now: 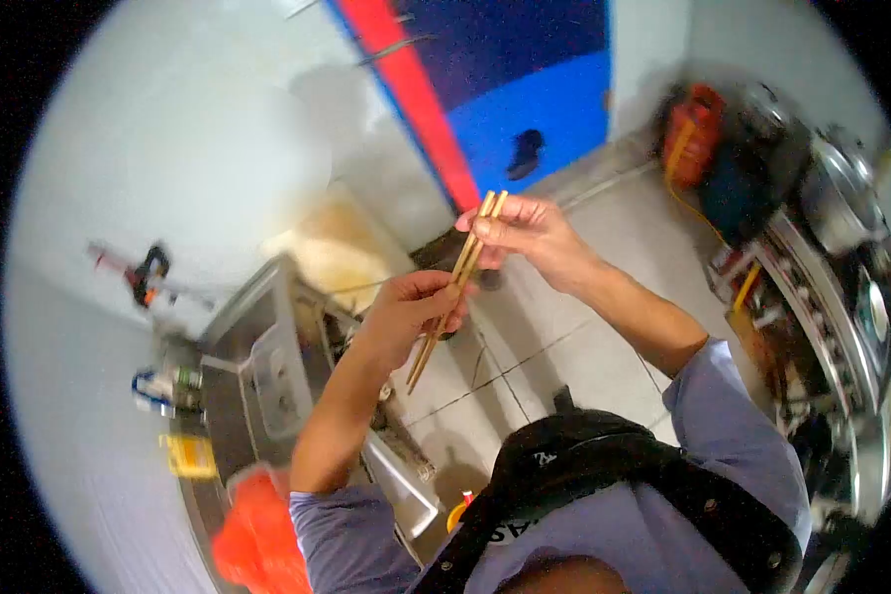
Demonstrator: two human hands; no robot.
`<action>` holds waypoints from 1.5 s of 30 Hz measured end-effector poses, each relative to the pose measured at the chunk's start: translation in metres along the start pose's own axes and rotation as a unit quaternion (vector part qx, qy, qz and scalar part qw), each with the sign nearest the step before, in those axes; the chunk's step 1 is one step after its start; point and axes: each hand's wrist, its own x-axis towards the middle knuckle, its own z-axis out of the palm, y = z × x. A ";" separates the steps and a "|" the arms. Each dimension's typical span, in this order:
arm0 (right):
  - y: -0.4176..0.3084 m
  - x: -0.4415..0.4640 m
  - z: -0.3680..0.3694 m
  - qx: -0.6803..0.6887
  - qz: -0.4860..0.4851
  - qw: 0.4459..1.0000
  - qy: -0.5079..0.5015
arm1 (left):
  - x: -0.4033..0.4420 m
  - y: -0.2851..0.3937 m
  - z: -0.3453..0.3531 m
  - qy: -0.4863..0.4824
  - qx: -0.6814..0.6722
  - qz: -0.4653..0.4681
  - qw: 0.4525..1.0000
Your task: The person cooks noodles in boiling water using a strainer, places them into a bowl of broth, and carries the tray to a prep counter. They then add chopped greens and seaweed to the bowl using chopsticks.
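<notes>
A pair of slim wooden chopsticks (427, 358) slants in front of my body, the two sticks close together and nearly parallel. My left hand (424, 305) is closed around their middle, with the lower ends sticking out below it. Near the upper ends, my right hand (520, 234) pinches the sticks between thumb and fingers. Both hands are raised above the tiled floor, one a little above the other.
On the left is a metal sink (238, 396) with a clear plastic tray and a red bag (257, 535). A stove (822, 317) with a metal pot (841, 198) stands at right, near a red gas cylinder (695, 134). A blue door (564, 109) is ahead.
</notes>
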 end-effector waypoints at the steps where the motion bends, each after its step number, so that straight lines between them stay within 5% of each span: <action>1: -0.004 0.000 -0.030 0.001 0.015 0.999 0.035 | 0.034 0.002 0.012 -0.044 0.000 -0.006 0.999; 8: -0.014 -0.027 -0.190 -0.021 0.010 0.964 0.266 | 0.233 0.024 0.098 -0.273 0.029 -0.065 0.959; 17: -0.029 -0.097 -0.293 -0.004 -0.023 0.894 0.447 | 0.392 0.054 0.238 -0.546 0.183 -0.100 0.812; 24: -0.043 -0.211 -0.361 -0.044 -0.086 0.745 0.660 | 0.463 0.031 0.363 -0.667 0.263 -0.086 0.692; 27: -0.063 -0.292 -0.390 0.010 -0.170 0.676 0.717 | 0.494 0.022 0.420 -0.643 0.277 0.040 0.713; 33: -0.104 -0.462 -0.452 0.067 -0.317 0.526 0.787 | 0.549 0.057 0.573 -0.627 0.276 0.069 0.726; 37: -0.134 -0.515 -0.483 0.057 -0.402 0.578 0.708 | 0.561 0.095 0.662 -0.589 0.158 0.117 0.784; 45: -0.190 -0.520 -0.590 -0.050 -0.416 0.576 0.702 | 0.630 0.142 0.895 -0.403 0.107 0.297 0.859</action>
